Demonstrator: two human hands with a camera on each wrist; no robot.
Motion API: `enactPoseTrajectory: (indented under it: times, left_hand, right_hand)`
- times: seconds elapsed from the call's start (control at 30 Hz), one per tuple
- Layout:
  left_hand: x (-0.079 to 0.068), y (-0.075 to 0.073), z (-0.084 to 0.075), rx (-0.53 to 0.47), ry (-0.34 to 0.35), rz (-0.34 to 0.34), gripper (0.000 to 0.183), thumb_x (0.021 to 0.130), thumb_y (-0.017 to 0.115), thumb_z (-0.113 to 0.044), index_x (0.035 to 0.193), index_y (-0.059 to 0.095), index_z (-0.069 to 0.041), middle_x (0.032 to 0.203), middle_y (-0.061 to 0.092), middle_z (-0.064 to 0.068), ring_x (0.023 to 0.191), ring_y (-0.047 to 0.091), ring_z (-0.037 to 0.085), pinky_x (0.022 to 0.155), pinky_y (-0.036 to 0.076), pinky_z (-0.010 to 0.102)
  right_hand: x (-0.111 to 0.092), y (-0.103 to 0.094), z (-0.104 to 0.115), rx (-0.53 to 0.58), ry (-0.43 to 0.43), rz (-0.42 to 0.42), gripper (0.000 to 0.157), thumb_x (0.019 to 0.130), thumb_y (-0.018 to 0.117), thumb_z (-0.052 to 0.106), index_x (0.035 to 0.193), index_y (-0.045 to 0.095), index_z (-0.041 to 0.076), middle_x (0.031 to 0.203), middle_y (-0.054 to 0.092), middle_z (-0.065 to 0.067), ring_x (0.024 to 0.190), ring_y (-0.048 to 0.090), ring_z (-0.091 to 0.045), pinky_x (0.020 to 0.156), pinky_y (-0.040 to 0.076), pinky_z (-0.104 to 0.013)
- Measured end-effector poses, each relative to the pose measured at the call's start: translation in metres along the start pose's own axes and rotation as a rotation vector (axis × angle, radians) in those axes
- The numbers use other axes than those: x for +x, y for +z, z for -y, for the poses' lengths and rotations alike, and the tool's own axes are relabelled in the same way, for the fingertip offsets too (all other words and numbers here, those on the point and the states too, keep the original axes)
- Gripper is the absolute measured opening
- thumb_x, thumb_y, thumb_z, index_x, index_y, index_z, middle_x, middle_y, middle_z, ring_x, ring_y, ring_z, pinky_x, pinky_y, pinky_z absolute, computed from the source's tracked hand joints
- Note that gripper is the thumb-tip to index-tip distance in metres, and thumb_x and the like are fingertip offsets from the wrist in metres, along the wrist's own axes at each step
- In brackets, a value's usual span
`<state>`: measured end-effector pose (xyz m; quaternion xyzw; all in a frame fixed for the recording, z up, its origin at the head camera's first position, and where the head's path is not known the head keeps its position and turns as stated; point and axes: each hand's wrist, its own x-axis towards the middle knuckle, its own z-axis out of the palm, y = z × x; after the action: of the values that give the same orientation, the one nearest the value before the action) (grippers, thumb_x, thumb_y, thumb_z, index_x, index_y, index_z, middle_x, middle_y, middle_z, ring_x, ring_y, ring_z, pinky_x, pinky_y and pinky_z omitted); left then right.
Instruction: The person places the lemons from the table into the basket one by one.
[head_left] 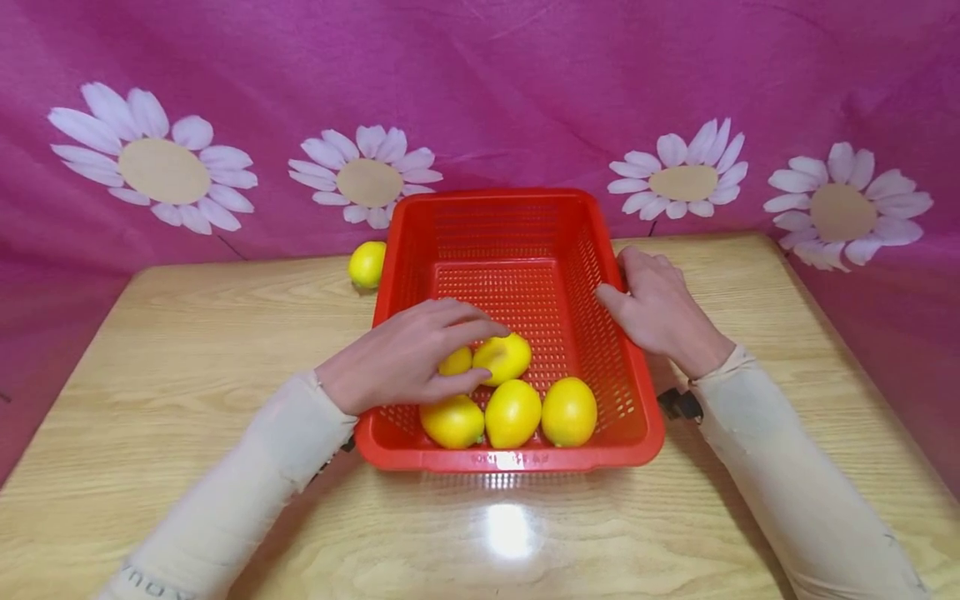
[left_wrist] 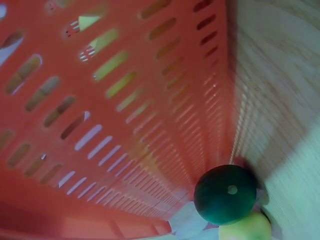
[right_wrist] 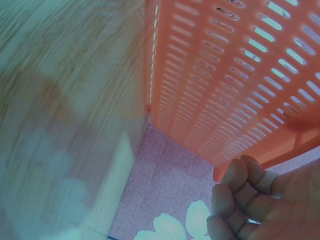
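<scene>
A red plastic basket (head_left: 510, 458) with slotted walls stands on the table. Several yellow lemons lie at its near end, one of them a lemon (head_left: 513, 357) behind the front row. My left hand (head_left: 420, 354) reaches over the left wall, thumb and forefinger curved about that lemon. Under the palm, another lemon (head_left: 454, 362) is partly hidden. At the right rim, my right hand (head_left: 663, 308) grips the basket, thumb over the inner side. Its curled fingers (right_wrist: 235, 175) show outside the wall in the right wrist view.
Outside the basket's far left wall lies one more lemon (head_left: 366, 265). A dark green round thing (left_wrist: 225, 195) sits beside it against the wall in the left wrist view. The wooden table (head_left: 225, 350) ends at a pink flowered cloth (head_left: 510, 100).
</scene>
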<state>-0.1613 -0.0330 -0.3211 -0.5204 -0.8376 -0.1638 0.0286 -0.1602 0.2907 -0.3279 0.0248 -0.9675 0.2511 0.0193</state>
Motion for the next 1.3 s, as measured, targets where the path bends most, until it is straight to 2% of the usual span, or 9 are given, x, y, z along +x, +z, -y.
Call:
enactPoseTrajectory:
  times: [0.4, 0.53, 0.83, 1.3]
  left_hand:
    - [-0.0025, -0.0012, -0.0009, -0.032, -0.041, -0.083, 0.046, 0.094, 0.073, -0.038, 0.136, 0.066, -0.021, 0.132, 0.069, -0.002, 0.125, 0.062, 0.019, 0.113, 0.051, 0.041]
    - [-0.0032, -0.0013, -0.0004, -0.051, -0.044, -0.1, 0.045, 0.094, 0.073, -0.037, 0.135, 0.066, -0.019, 0.132, 0.069, -0.001, 0.124, 0.062, 0.018, 0.112, 0.052, 0.041]
    - [-0.0035, -0.0009, 0.0005, -0.07, -0.07, -0.12, 0.046, 0.095, 0.072, -0.038, 0.136, 0.066, -0.02, 0.133, 0.068, -0.001, 0.124, 0.062, 0.017, 0.11, 0.054, 0.039]
    - [-0.0061, -0.0006, -0.0001, -0.094, -0.084, -0.149, 0.046, 0.095, 0.072, -0.037, 0.138, 0.065, -0.021, 0.133, 0.067, -0.003, 0.124, 0.061, 0.016, 0.11, 0.054, 0.038]
  right_hand:
    - [-0.0009, -0.0002, 0.0011, 0.006, 0.007, 0.002, 0.035, 0.098, 0.051, 0.032, 0.116, 0.058, 0.003, 0.101, 0.064, -0.017, 0.096, 0.049, -0.031, 0.078, 0.036, -0.04]
    - [-0.0011, 0.0001, 0.0014, 0.003, 0.008, 0.001, 0.035, 0.098, 0.051, 0.032, 0.116, 0.058, 0.003, 0.1, 0.064, -0.017, 0.096, 0.049, -0.031, 0.075, 0.04, -0.039]
    - [-0.0006, -0.0001, 0.0014, -0.002, 0.017, 0.018, 0.038, 0.098, 0.052, 0.033, 0.12, 0.058, 0.003, 0.105, 0.064, -0.019, 0.098, 0.048, -0.032, 0.077, 0.039, -0.041]
    - [-0.0008, 0.0, 0.0004, 0.002, 0.0, -0.002, 0.034, 0.097, 0.052, 0.031, 0.116, 0.059, 0.004, 0.101, 0.065, -0.018, 0.095, 0.051, -0.031, 0.072, 0.043, -0.038]
